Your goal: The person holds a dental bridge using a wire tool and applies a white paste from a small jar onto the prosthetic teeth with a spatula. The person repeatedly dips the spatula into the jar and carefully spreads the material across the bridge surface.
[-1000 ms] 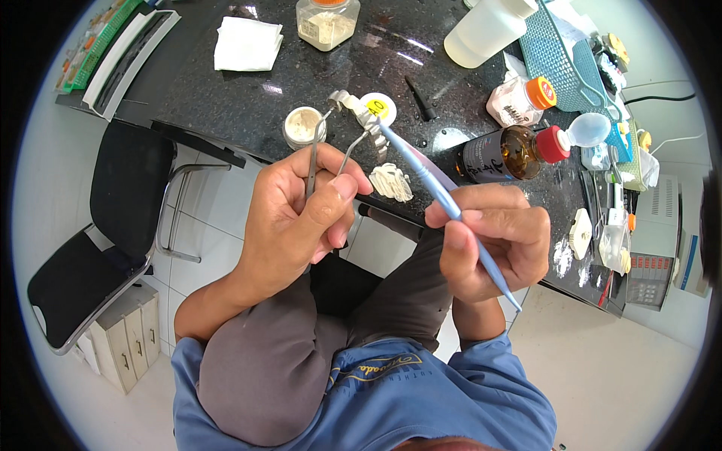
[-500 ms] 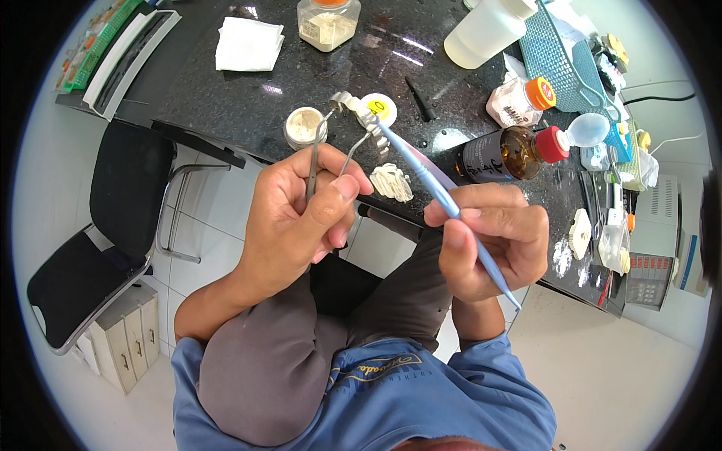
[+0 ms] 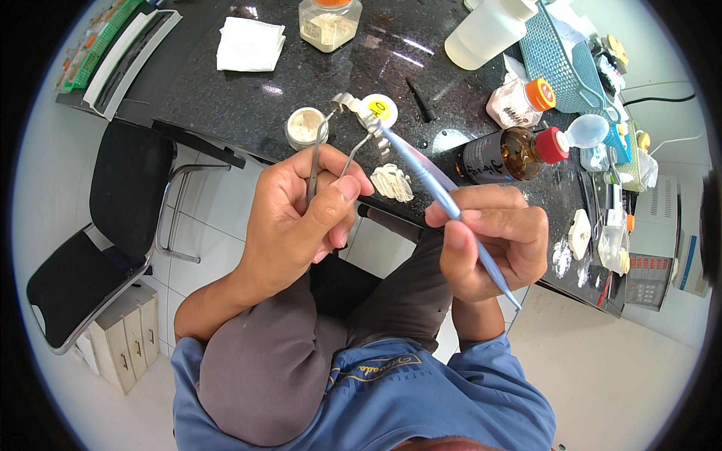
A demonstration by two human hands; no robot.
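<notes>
Closed around a pair of bent-tipped metal tweezers (image 3: 314,161) is my left hand (image 3: 297,218). Between the spread tips is a small curved, silvery dental piece (image 3: 348,101), raised over the dark counter. My right hand (image 3: 496,240) pinches a slim blue double-ended dental instrument (image 3: 444,199) like a pen. Its far tip meets the right part of the dental piece; whether it touches cannot be made out. Below the piece lies a ridged cream-coloured patch (image 3: 392,183), with a small open jar of pale powder (image 3: 305,126) to its left.
Behind the dental piece lies a white lid with a yellow label (image 3: 382,107). An amber bottle with a red collar (image 3: 511,152), a white bottle (image 3: 485,34), an orange-lidded jar (image 3: 515,104) and a blue basket (image 3: 553,56) stand right. A black chair (image 3: 131,188) is left.
The blue instrument's far tip has shifted very slightly down along the dental piece. Both hands keep their grips, and the rest looks the same.
</notes>
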